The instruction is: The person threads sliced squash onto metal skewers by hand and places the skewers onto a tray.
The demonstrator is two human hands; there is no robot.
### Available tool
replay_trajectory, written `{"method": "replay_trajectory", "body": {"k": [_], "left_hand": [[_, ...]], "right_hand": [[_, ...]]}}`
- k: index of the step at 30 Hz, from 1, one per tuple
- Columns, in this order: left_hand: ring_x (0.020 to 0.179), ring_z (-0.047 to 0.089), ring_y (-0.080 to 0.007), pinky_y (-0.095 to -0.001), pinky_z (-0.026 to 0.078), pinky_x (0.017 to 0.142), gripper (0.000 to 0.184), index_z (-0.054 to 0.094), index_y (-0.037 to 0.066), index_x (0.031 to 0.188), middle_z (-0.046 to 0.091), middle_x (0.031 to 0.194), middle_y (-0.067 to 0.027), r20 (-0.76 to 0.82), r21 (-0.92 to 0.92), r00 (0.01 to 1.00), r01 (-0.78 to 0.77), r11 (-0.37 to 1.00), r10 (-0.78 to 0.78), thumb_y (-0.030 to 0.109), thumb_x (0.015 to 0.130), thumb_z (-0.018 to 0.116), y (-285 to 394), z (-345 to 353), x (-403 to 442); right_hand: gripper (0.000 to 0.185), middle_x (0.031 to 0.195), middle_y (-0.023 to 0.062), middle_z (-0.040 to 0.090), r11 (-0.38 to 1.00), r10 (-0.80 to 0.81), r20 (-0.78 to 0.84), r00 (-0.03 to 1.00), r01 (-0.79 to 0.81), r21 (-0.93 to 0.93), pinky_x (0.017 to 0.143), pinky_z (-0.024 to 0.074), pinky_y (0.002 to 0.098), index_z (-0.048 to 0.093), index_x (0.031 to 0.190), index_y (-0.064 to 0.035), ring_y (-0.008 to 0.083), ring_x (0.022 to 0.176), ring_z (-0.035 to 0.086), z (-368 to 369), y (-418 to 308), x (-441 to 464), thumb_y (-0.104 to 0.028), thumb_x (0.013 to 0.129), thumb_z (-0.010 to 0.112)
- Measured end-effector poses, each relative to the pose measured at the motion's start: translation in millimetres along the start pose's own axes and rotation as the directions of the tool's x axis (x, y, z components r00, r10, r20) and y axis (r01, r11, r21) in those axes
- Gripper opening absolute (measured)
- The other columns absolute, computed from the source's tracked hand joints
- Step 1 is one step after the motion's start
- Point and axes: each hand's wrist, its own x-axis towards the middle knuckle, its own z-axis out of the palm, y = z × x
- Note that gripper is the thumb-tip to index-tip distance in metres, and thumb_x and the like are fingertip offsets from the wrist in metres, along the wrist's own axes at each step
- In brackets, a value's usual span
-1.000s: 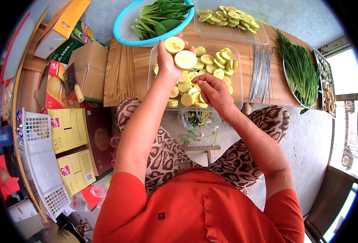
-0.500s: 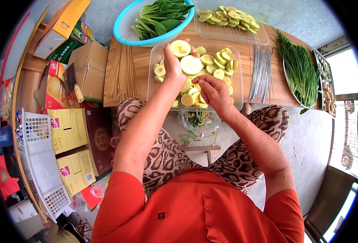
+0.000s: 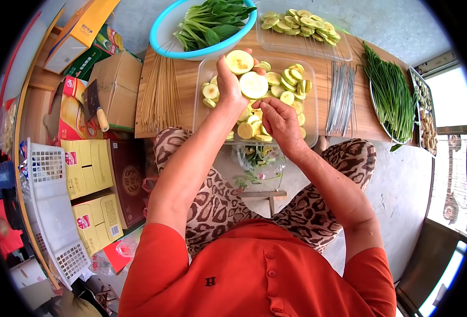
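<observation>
My left hand (image 3: pixel 229 82) is closed around two round, pale zucchini slices (image 3: pixel 253 85), one above the other, held over a clear plastic tray (image 3: pixel 311 119). My right hand (image 3: pixel 280 119) is pinched just below the lower slice. Between its fingertips shows a tiny, thin end of what looks like a skewer; most of it is hidden. Loose zucchini slices (image 3: pixel 289 79) fill the tray beneath both hands.
Bamboo skewers (image 3: pixel 160 95) lie left of the tray, metal skewers (image 3: pixel 341 90) to its right. Behind are a blue-rimmed basin (image 3: pixel 159 45) of leafy greens and a tray of skewered slices (image 3: pixel 302 24). Chives (image 3: pixel 389 95) lie far right. A cleaver (image 3: pixel 93 103) rests by boxes at left.
Both hands keep nearly the same pose, with the slices still in the left. The whole view has shifted slightly.
</observation>
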Motion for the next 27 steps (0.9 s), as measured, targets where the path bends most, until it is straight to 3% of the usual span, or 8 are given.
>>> {"method": "replay_trajectory", "body": {"k": [9, 11, 15, 17, 27], "left_hand": [[0.064, 0.06, -0.0252, -0.0377, 0.051, 0.055, 0.045, 0.056, 0.003, 0.102, 0.059, 0.077, -0.0107, 0.009, 0.012, 1.0, -0.001, 1.0, 0.001, 0.04, 0.088, 0.034, 0.8, 2.6, -4.1], [0.064, 0.06, -0.0255, -0.0383, 0.051, 0.056, 0.044, 0.056, 0.002, 0.102, 0.059, 0.077, -0.0111, -0.015, 0.005, 1.0, -0.02, 1.0, 0.02, 0.038, 0.088, 0.035, 2.5, 2.9, -5.4], [0.064, 0.059, -0.0264, -0.039, 0.052, 0.058, 0.043, 0.056, 0.002, 0.101, 0.06, 0.077, -0.0115, -0.045, 0.036, 0.997, -0.06, 0.998, 0.062, 0.037, 0.088, 0.035, 11.2, 5.3, -6.4], [0.063, 0.059, -0.0272, -0.0395, 0.052, 0.059, 0.041, 0.056, 0.002, 0.1, 0.06, 0.077, -0.012, -0.09, 0.008, 0.993, -0.074, 0.997, 0.074, 0.035, 0.088, 0.035, 14.8, 4.4, -4.9], [0.065, 0.06, -0.0265, -0.0385, 0.052, 0.058, 0.043, 0.056, 0.002, 0.1, 0.06, 0.078, -0.0117, 0.004, 0.041, 0.997, -0.083, 0.996, 0.083, 0.037, 0.089, 0.034, 4.8, 1.2, -6.3]], "right_hand": [[0.026, 0.052, -0.0058, 0.037, 0.996, 0.066, 0.023, 0.998, -0.067, 0.053, 0.041, 0.0235, 0.02, 0.059, 0.099, -0.0028, 0.0035, 0.044, 0.029, -2.5, -4.4, -1.7, -0.022, 0.099, 0.042], [0.026, 0.053, -0.0056, 0.037, 0.981, 0.147, 0.079, 0.986, -0.156, 0.12, 0.04, 0.0229, 0.0203, 0.059, 0.101, -0.003, 0.0038, 0.044, 0.029, -5.1, -4.6, 1.0, -0.023, 0.099, 0.042], [0.027, 0.053, -0.0059, 0.036, 0.983, 0.117, 0.11, 0.987, -0.131, 0.125, 0.041, 0.0226, 0.02, 0.059, 0.103, -0.0033, 0.0038, 0.044, 0.028, -1.3, -11.4, 0.5, -0.024, 0.099, 0.042], [0.026, 0.053, -0.0067, 0.035, 0.996, 0.085, 0.081, 0.993, -0.087, 0.027, 0.042, 0.0219, 0.0194, 0.058, 0.106, -0.0034, 0.0033, 0.044, 0.027, 1.9, -15.8, -3.5, -0.022, 0.099, 0.042], [0.022, 0.053, -0.0079, 0.032, 0.999, -0.024, 0.05, 0.998, 0.022, 0.04, 0.043, 0.0224, 0.0183, 0.059, 0.106, -0.0019, 0.0018, 0.045, 0.028, -1.5, -0.8, -1.6, -0.016, 0.099, 0.043]]}}
